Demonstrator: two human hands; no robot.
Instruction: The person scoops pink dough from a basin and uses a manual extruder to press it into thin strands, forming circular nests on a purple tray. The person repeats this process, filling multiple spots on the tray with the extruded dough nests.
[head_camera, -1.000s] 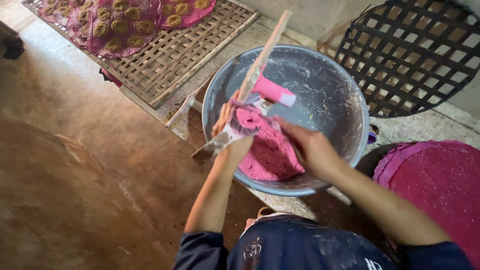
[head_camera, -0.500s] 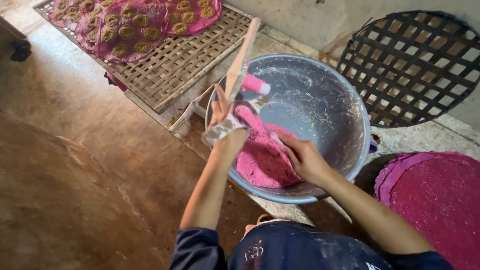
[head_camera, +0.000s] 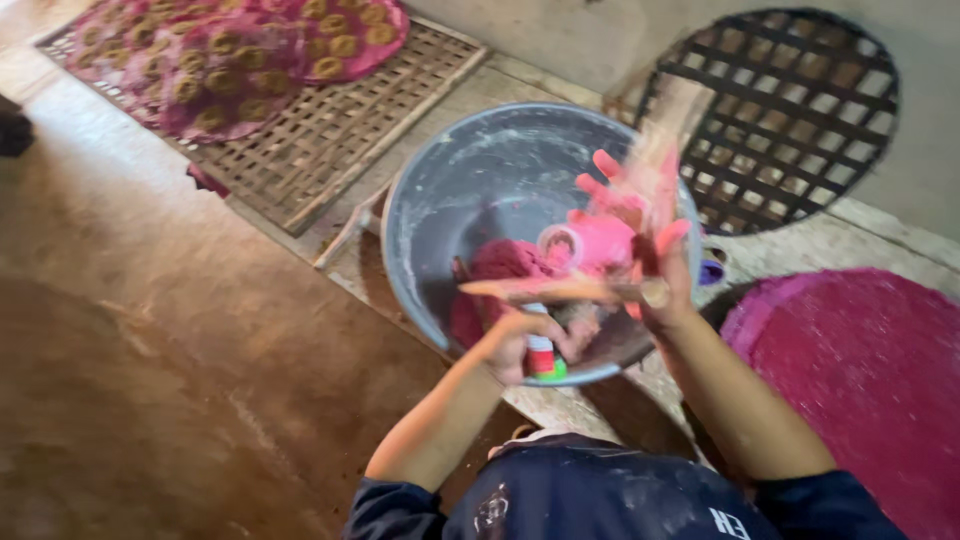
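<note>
Head view, frame centre: left hand (head_camera: 512, 345) clamped on small tube (head_camera: 541, 356) at grey basin (head_camera: 430, 215) rim. Right hand (head_camera: 640, 235) blurred, fingers spread, over pink dough (head_camera: 505, 262), wooden stick (head_camera: 560, 290) alongside; grip unclear.

The wooden stick (head_camera: 560, 290), earlier slanting toward one o'clock, now lies level across the grey basin (head_camera: 440, 200). The right hand (head_camera: 640, 230) has lifted off the pink dough (head_camera: 500, 265), fingers spread and blurred.
</note>
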